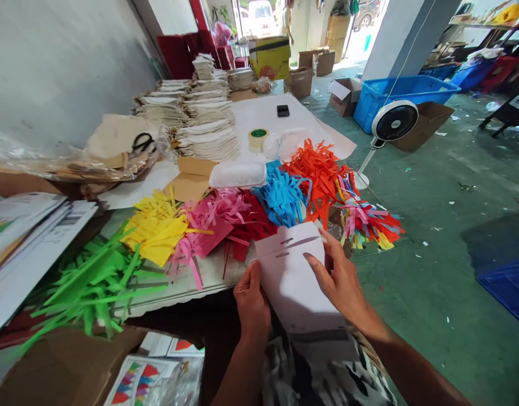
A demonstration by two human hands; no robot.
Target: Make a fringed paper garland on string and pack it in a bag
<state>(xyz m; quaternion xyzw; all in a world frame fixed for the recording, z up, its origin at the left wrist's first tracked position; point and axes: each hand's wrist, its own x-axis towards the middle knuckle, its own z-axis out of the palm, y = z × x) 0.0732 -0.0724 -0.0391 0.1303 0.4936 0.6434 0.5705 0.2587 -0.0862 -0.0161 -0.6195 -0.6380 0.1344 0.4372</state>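
I hold a white folded paper box (294, 276) over my lap, at the table's near edge. My left hand (251, 304) grips its left side, thumb on the front panel. Pressing on the front panel from the right is my right hand (341, 279), its fingers flat near the slotted top flap. Just beyond the box lie piles of fringed cut paper: yellow (158, 225), pink (209, 225), red (251, 217), blue (280, 197), orange (316, 169) and green (90, 282).
Stacks of folded cream paper (204, 124), a tape roll (258, 138), scissors (141, 142), a clear plastic container (238, 175) and a black phone (283, 110) sit farther back on the table. A white fan (392, 121), blue crates (395, 93) and cardboard boxes (299, 82) stand on the green floor.
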